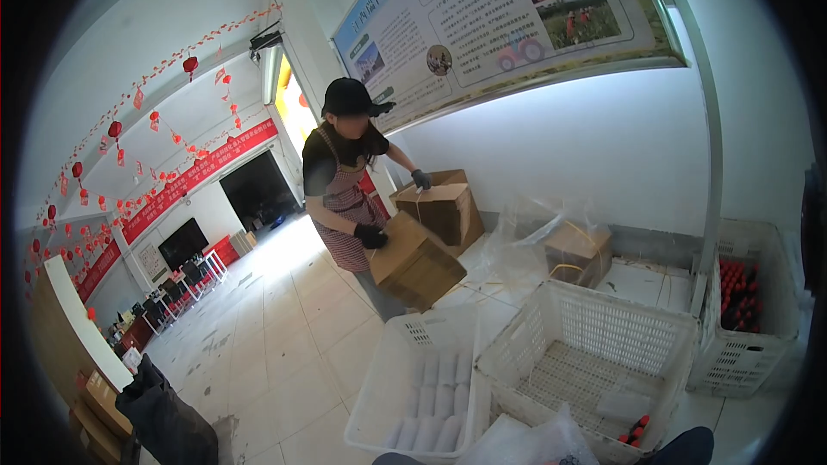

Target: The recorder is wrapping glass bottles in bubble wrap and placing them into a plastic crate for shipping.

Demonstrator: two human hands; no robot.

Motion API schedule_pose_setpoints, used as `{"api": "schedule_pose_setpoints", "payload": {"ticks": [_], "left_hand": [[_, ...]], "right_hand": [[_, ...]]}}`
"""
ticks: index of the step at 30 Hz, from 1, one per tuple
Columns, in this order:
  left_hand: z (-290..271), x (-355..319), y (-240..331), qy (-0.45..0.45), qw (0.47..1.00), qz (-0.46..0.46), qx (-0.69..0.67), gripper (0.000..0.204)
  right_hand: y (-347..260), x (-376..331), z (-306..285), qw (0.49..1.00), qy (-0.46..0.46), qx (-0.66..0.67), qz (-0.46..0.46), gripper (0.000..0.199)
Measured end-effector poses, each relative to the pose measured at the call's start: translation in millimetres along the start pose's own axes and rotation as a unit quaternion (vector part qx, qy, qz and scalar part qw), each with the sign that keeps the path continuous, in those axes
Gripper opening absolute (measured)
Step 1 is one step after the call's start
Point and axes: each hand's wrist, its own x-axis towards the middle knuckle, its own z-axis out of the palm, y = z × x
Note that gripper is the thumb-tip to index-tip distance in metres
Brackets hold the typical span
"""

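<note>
Neither of my hands shows; only my dark-trousered knees [689, 446] come in at the lower edge. Just beyond them lies a clear plastic bag [556, 441], partly cut off. A white plastic tub [366, 392] holds several pale rolled or cylindrical pieces [435, 400]. Beside it stands a larger white slatted crate [616, 323], mostly bare inside, with a few red-and-black pieces [635, 430] in its near corner. Across from me, a co-worker in dark gloves grips a tilted cardboard box [416, 263] with one hand; the other rests at a second cardboard box [444, 211].
A third white crate [741, 366] with many red-tipped pieces [739, 293] stands by the right wall. A strapped cardboard box [577, 254] sits behind the crates near clear plastic sheeting [521, 237]. A black bag [168, 413] and flattened cartons [99, 409] are at left.
</note>
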Motion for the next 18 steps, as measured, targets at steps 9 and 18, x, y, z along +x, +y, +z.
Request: {"api": "schedule_pose_setpoints", "payload": {"ticks": [9, 18], "left_hand": [[-0.6, -7.4, -4.6, -0.006, 0.994, 0.0, -0.106, 0.029], [3.4, -16.2, -8.3, -0.024, 0.976, -0.004, -0.218, 0.03]], "right_hand": [[27.4, -15.4, 13.7, 0.986, -0.035, -0.122, -0.108, 0.053], [36.2, -33.6, 12.9, 0.946, -0.064, -0.245, -0.2, 0.048]]}}
